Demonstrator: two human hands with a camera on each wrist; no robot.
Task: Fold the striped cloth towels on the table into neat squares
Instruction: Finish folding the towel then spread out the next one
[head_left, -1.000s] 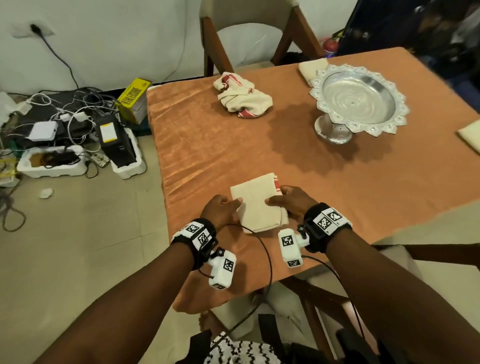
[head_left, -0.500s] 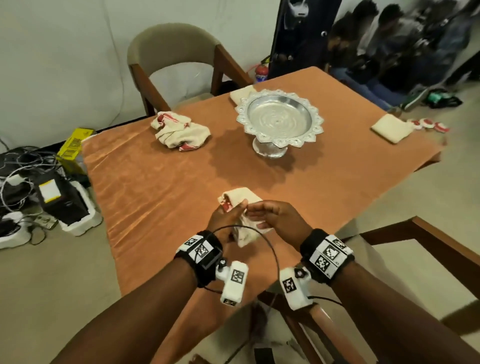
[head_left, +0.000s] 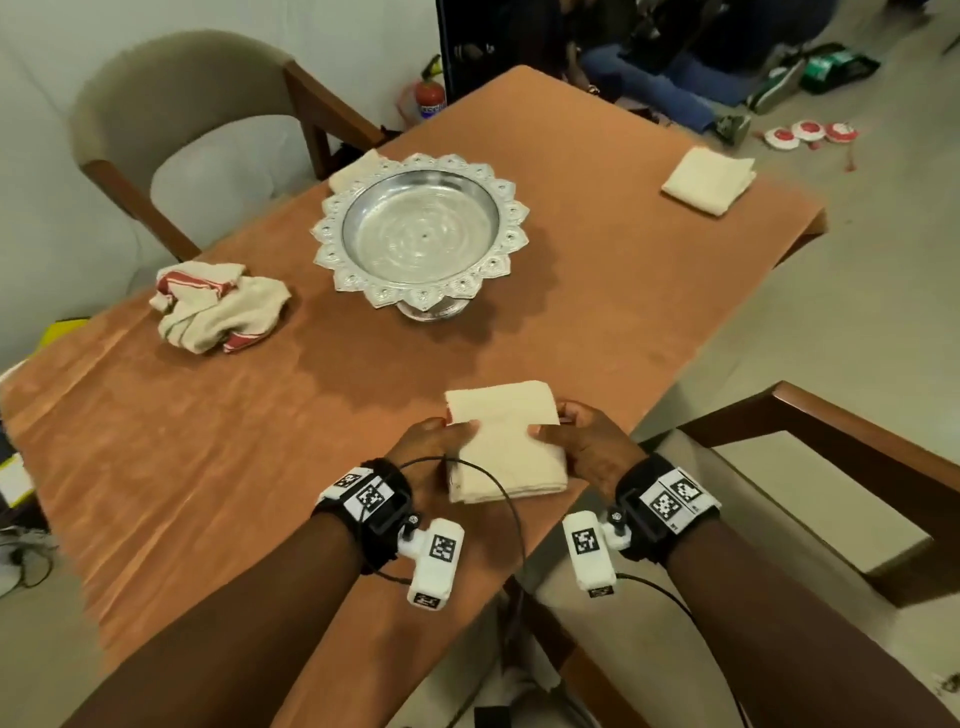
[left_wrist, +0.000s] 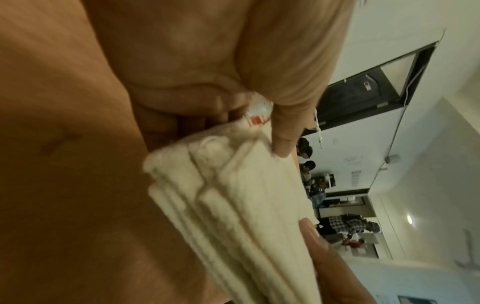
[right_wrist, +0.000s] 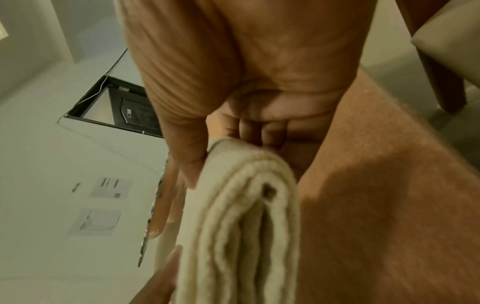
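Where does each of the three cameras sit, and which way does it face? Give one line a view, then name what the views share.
Head: worn on the head, looking forward and down at the table; both forearms, left hand and right hand show.
Left wrist: looks along the left palm at the folded towel edge.
Right wrist: looks along the right palm at the towel's opposite edge.
Shared: all three show that towel, gripped by both hands.
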